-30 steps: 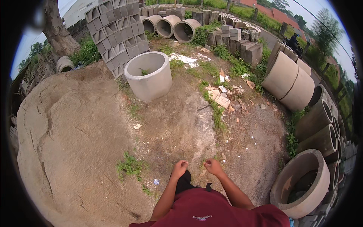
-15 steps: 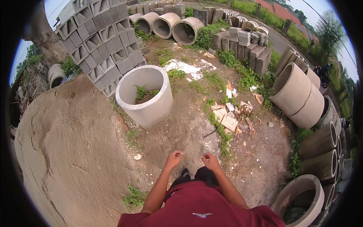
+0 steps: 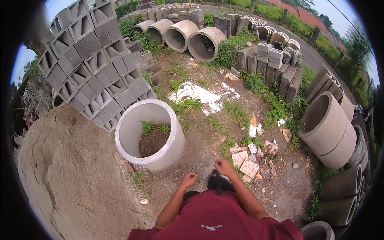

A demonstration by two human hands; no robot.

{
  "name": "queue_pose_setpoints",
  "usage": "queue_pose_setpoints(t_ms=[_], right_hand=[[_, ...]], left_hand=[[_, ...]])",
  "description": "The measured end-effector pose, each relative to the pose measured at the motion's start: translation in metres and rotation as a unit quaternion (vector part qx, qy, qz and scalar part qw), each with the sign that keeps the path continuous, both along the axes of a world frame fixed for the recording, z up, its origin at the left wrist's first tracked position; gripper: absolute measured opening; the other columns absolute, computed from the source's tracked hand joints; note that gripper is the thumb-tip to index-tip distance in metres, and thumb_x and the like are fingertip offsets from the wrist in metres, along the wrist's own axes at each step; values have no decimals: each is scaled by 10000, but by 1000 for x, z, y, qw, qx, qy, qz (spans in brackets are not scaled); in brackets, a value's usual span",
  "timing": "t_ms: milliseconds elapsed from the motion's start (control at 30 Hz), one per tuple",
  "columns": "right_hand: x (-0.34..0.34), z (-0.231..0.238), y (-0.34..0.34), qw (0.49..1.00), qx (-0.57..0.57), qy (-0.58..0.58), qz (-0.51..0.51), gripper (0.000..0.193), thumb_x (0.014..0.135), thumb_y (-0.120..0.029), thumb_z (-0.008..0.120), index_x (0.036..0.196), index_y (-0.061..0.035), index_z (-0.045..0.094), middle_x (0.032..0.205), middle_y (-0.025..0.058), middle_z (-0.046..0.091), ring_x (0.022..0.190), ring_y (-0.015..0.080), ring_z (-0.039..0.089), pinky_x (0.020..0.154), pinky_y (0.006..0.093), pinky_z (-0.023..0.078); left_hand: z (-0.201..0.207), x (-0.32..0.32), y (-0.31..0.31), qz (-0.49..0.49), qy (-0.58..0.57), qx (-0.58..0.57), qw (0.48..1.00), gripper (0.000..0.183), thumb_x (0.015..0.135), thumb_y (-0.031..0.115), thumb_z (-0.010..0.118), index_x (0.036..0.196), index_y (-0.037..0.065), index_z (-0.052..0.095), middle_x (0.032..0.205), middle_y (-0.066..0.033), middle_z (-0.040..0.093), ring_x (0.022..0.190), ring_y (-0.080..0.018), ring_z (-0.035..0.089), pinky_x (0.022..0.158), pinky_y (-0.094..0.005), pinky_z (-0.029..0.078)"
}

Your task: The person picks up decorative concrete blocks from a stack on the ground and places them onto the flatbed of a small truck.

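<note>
My left hand (image 3: 189, 180) is held low in front of my body, fingers curled in, with nothing visible in it. Farther forward is my right hand (image 3: 224, 166), also curled closed and showing nothing in its grip. Neither one touches anything. Ahead and to the left stands an upright round concrete ring (image 3: 170, 150), with soil and small green plants inside. Broken pale slabs (image 3: 250, 168) lie on the ground just beyond my right hand. One dark shoe shows below my hands.
A sand mound (image 3: 76, 160) fills the left side. Behind it rises a tall leaning stack of hollow grey blocks (image 3: 114, 86). Large concrete pipes (image 3: 328, 128) line the right. More pipes (image 3: 182, 36) lie at the back, beyond a torn white sheet (image 3: 196, 93) on the ground.
I have moved forward, so the concrete ring and broken slabs are nearer. My right hand now reaches farther forward than my left. Both hands stay curled.
</note>
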State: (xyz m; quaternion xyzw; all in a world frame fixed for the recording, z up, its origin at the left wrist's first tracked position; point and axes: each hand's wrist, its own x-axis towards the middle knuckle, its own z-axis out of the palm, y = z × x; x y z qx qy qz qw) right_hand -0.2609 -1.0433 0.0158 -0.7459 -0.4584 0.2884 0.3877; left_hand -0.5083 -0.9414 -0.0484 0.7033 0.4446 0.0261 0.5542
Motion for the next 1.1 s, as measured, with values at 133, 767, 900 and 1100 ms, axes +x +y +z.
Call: queue_pose_setpoints(t_ms=[133,767,900,1100], right_hand=[[88,15,82,999,-16,-29,8,251,883,-254,658,947,-11,667,799,160,691,743,270,684,678,364,529],[371,24,548,990,-86,-105,-36,361,866,-333,658,982,10,670,880,201,697,816,369,674,741,440,532],[396,39,651,997,-32,-44,-56,340,860,-310,665,991,4,655,889,218,684,833,384,667,759,439,526],[468,26,830,999,-9,-27,27,348,860,-311,684,985,10,630,813,195,663,793,360,655,724,421,514]], left_hand=[[29,95,88,39,-58,25,997,307,913,294,650,1044,18,675,871,-94,695,815,-184,652,751,-327,516],[58,389,617,52,-68,28,996,315,910,272,647,1070,1,667,953,-85,702,864,-155,642,784,-312,495],[60,427,703,110,-103,7,989,307,891,289,667,1018,10,686,913,-109,711,835,-184,661,773,-318,509],[25,495,821,179,-142,-5,974,289,905,250,661,1030,-11,670,897,-102,704,841,-163,658,763,-303,511]])
